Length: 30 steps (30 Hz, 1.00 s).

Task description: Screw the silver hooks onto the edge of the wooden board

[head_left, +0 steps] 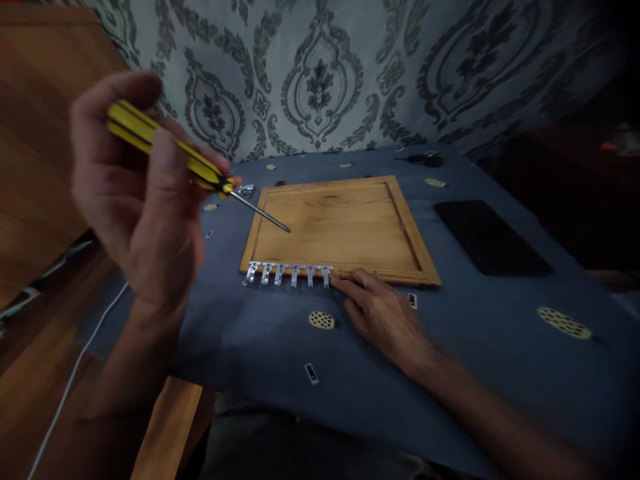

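Left hand (pixel 137 197) grips a screwdriver (pixel 204 168); right hand (pixel 383 313), loosely open, touches the end clip (pixel 326 275); fastening, seemingly, needs the screwdriver lowered.

One screwdriver (pixel 198 165), six lined-up hooks (pixel 295 273)

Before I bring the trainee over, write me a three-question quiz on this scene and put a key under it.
1. Multiple choice: which hand holds the screwdriver?
A) left
B) right
C) both

2. True or false: the flat black object lies on top of the wooden board.

3. Count: how many metal pieces line the board's near edge?

Key
1. A. The left hand holds it, raised above the blue cloth.
2. False. It lies on the cloth, to the right of the board.
3. Six. A finger of the right hand is at the rightmost one.
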{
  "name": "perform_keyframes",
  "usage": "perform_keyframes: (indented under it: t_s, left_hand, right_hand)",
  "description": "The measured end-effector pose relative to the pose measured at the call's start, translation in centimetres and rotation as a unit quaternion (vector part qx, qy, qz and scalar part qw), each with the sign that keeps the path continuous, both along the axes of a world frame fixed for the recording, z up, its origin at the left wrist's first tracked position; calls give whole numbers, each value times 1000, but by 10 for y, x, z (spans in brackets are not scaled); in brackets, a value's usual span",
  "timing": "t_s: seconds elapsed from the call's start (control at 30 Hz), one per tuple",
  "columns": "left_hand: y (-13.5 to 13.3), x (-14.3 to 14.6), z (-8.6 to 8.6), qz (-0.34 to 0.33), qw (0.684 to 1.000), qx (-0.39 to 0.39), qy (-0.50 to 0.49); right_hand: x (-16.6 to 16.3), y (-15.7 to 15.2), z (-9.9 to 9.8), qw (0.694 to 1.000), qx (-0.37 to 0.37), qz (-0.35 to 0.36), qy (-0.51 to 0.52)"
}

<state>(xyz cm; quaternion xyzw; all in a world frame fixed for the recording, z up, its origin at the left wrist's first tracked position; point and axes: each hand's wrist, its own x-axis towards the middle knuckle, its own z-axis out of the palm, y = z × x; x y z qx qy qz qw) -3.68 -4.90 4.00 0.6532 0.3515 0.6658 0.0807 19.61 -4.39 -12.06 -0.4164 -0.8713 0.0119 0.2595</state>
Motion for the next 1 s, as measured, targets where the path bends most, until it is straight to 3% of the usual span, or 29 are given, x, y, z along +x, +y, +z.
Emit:
perform_keyframes:
  t_s: [0.1,0.2,0.33,0.57,0.8,1.0]
  left_hand:
    - [17,11,-8,-155,985,22,-66]
    - [31,12,-23,-222,971,-26,-84]
    - [35,15,-37,-216,974,-50,-49]
    - [27,46,-44,-186,975,-113,42]
    - [31,53,-67,-156,977,-75,122]
    - [32,54,-73,-142,976,-74,144]
  right_hand:
    - [0,0,0,1000,0,-5,-6]
    - [0,0,0,1000,-1,-1,-9]
    - [0,0,0,1000,-7,-7,-10]
    - [-2,-3,5,998,-42,-19,-35]
    - [-5,-4,14,994,-88,-37,-56]
    - [-6,-6,18,993,-105,-38,-46]
